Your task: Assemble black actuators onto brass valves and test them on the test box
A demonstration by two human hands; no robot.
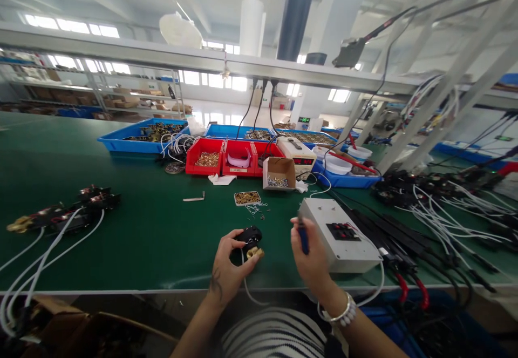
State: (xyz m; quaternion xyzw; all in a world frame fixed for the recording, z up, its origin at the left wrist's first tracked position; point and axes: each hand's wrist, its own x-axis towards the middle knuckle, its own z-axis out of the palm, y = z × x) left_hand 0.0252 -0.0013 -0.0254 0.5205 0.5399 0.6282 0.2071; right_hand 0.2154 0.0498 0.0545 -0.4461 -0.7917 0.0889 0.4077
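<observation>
My left hand [231,263] is closed round a small black part with a brass fitting [254,252], holding it at the front of the green table. A white cable runs from this part down over the table edge. To the right, my right hand [309,255] grips a blue-handled tool [303,236]; motion blur hides its exact kind. That hand is beside a grey metal box [342,239] with black terminals on top. Beyond the left hand lie a small tray of brass pieces [247,198] and a scatter of tiny parts [254,208].
Red bins [204,158] and a cardboard box of small metal parts [279,174] stand behind. Blue trays [141,144] line the back. Black assemblies with white cables [76,209] lie left, and more cabled parts [445,207] crowd the right. A metal shelf [243,66] crosses overhead.
</observation>
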